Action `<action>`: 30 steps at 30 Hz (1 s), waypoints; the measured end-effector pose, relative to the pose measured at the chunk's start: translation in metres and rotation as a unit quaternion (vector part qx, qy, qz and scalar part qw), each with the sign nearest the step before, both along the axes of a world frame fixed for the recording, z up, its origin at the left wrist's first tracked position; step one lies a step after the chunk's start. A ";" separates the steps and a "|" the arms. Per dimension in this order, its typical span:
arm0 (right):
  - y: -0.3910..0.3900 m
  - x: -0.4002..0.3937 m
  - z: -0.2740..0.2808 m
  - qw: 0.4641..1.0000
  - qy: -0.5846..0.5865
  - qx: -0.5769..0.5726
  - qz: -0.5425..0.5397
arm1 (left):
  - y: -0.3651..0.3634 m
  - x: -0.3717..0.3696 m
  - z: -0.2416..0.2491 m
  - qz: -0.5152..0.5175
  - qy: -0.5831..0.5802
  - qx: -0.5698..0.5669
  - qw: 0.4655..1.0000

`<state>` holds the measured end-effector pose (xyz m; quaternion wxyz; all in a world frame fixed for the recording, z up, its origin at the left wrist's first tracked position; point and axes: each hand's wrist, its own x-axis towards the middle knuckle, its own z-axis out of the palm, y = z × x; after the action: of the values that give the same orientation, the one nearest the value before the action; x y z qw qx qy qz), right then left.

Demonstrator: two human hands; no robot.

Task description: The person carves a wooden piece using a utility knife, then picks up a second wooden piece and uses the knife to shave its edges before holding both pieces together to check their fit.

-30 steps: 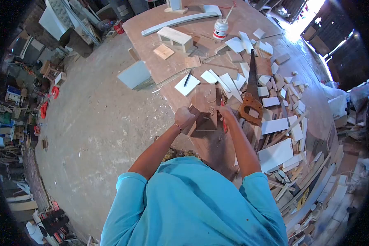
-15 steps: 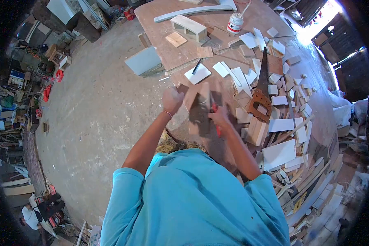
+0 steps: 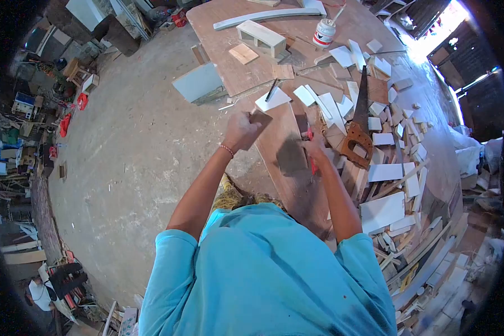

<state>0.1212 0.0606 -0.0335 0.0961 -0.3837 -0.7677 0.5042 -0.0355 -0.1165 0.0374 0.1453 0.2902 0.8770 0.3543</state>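
Observation:
My left hand (image 3: pixel 239 130) is closed around a small wooden block (image 3: pixel 260 124), held over the table's left edge. My right hand (image 3: pixel 315 147) grips a red-handled tool (image 3: pixel 313 167); its working end is dark and too blurred to make out. Between both hands lies a bare wooden work surface (image 3: pixel 280 134) with a dark squarish patch on it, perhaps a shadow. Just beyond my left hand, a black pen (image 3: pixel 272 89) rests on a white board piece (image 3: pixel 274 101). To the right of my right hand is a handsaw (image 3: pixel 358 131) with a wooden handle.
Offcuts (image 3: pixel 382 171) in white and bare wood pile up along the right side. Toward the back stand a small wooden frame (image 3: pixel 263 36) and a white tub (image 3: pixel 324 33) with a stick in it. Concrete floor (image 3: pixel 123 157) extends to the left.
My right hand has moved right with the red-handled tool, away from my left hand. My left hand has shifted slightly right, and the block in it now shows more clearly.

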 end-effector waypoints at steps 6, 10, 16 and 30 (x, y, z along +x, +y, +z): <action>0.000 0.009 -0.029 0.998 0.013 -0.052 0.018 | 0.019 0.014 -0.019 -0.109 -0.107 -0.003 0.988; -0.014 0.012 -0.018 0.984 -0.085 0.154 0.034 | 0.030 0.014 -0.010 -0.166 -0.098 -0.026 0.981; -0.034 0.022 0.004 0.993 -0.076 0.064 0.056 | 0.058 0.006 -0.028 -0.247 0.028 -0.115 0.962; -0.041 0.023 0.013 0.994 -0.075 0.034 0.068 | 0.060 0.010 -0.033 -0.207 0.042 -0.173 0.962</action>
<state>0.1441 0.0197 -0.0206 0.0169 -0.3639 -0.8139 0.4527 -0.0260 -0.0568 0.0049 0.2265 0.4503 0.8511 0.1472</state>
